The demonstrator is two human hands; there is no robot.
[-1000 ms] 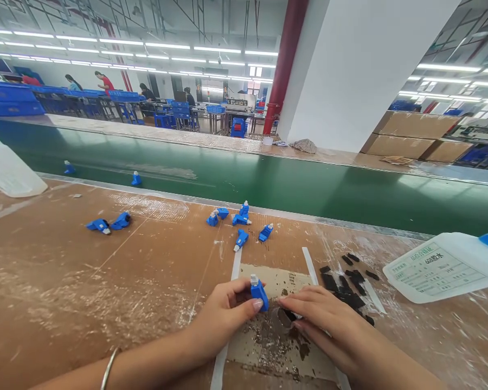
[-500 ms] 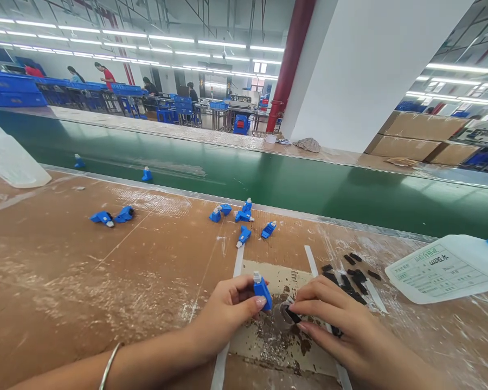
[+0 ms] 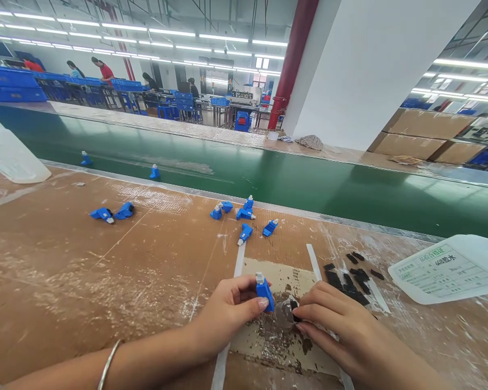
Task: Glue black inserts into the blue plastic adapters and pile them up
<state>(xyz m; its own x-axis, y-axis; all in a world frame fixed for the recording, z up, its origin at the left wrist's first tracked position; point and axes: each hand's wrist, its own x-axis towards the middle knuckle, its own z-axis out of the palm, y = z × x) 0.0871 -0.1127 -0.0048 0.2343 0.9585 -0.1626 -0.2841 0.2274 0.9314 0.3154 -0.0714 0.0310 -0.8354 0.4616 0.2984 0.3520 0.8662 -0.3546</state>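
Observation:
Between thumb and fingers, my left hand holds a blue plastic part upright, its pale grey tip pointing up. My right hand pinches a small black strip at a small clear cup; whether the strip touches the cup's contents I cannot make out. The cup stands on a stained cardboard sheet edged with white tape. Several more black strips lie in a loose pile beyond my right hand. Ahead of my hands, several similar blue parts are scattered on the brown table.
A white bottle with a printed label lies at the right, and another white bottle is at the far left. Behind the table runs a green conveyor belt carrying two blue parts. A white pillar and several people stand beyond.
My right hand has turned the black strip more upright at the cup. My left hand keeps hold of the blue part, almost still. The two blue parts on the belt have shifted slightly right.

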